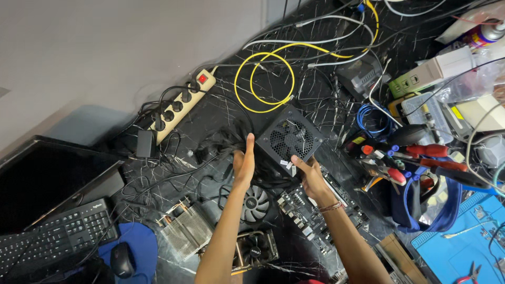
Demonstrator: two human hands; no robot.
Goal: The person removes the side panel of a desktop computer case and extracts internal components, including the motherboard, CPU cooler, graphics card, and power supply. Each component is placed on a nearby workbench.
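Note:
A black computer power supply box [289, 138] with a round fan grille sits tilted on the dark marble table, a bundle of black cables trailing off its left side. My right hand [309, 176] grips its near right corner, fingers curled on the edge. My left hand [244, 162] is flat and upright against the box's left side, fingers straight, next to the cable bundle [223, 143]. Below my hands lie a graphics card with a fan [256, 204] and a green-black motherboard [310, 213].
A beige power strip [181, 105] and yellow cable loops [264, 79] lie behind. A metal heatsink [185, 227], keyboard [52, 235], mouse [122, 259] and monitor [47, 179] sit left. Screwdrivers and pliers [410, 158], a blue mat [463, 242] and small boxes crowd the right.

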